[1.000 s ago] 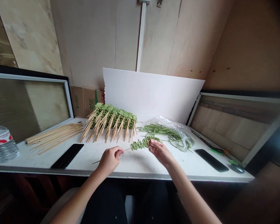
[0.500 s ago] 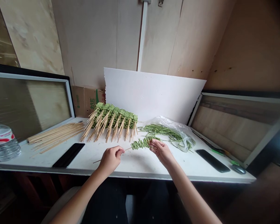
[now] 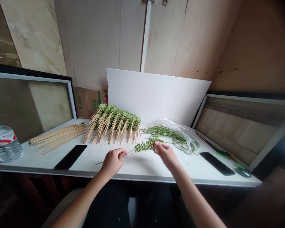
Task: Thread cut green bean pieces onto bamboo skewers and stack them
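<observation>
My left hand point(image 3: 113, 160) is closed around the bare part of a thin wooden skewer point(image 3: 131, 151), whose end pokes out on the hand's far left. Green bean pieces point(image 3: 143, 146) are threaded side by side along the skewer. At the right end of that row, the fingers of my right hand point(image 3: 164, 153) pinch the beans; what lies inside the fingertips is partly hidden. Behind the hands stands a stack of filled bean skewers point(image 3: 120, 117), their stick ends fanning toward me. Loose long green beans point(image 3: 167, 133) lie beyond my right hand, partly in a clear plastic bag point(image 3: 188, 139).
Bare skewers point(image 3: 59, 136) lie in a pile at left, near a black phone point(image 3: 71, 157) and a water bottle point(image 3: 4, 142). On the right are another dark phone point(image 3: 217, 163) and a computer mouse point(image 3: 243, 172). A white board point(image 3: 156, 91) stands at the back of the white table point(image 3: 137, 171).
Both hands keep their hold on the bean skewer, in nearly the same place. The whole view has shifted very slightly.
</observation>
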A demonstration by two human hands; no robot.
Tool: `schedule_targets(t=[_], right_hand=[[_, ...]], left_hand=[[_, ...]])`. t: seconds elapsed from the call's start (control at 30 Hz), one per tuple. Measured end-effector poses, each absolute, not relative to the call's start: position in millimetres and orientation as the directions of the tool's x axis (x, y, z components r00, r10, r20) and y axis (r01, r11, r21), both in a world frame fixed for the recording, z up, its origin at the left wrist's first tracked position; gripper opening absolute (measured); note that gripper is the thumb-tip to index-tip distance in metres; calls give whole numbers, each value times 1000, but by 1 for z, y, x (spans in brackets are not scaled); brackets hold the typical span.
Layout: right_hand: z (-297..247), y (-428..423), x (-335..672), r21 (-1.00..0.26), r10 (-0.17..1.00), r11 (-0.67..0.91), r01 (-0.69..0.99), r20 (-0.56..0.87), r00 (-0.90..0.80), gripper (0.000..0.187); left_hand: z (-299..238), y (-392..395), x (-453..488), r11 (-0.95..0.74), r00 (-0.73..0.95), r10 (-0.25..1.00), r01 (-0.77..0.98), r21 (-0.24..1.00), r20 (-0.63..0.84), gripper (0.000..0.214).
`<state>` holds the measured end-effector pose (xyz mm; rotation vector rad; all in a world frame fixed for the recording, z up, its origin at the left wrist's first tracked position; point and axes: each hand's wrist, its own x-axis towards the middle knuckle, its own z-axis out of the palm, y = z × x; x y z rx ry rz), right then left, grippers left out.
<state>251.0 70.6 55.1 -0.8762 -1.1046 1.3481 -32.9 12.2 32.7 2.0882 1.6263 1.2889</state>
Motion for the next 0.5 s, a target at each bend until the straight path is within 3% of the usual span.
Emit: schedule_targets(t=[0.5], right_hand=[[52,69,249,-958,977,196,-210,208,-37,32]], left_hand=[[33,11,-32,-359,-1,845,740,569,535,23]])
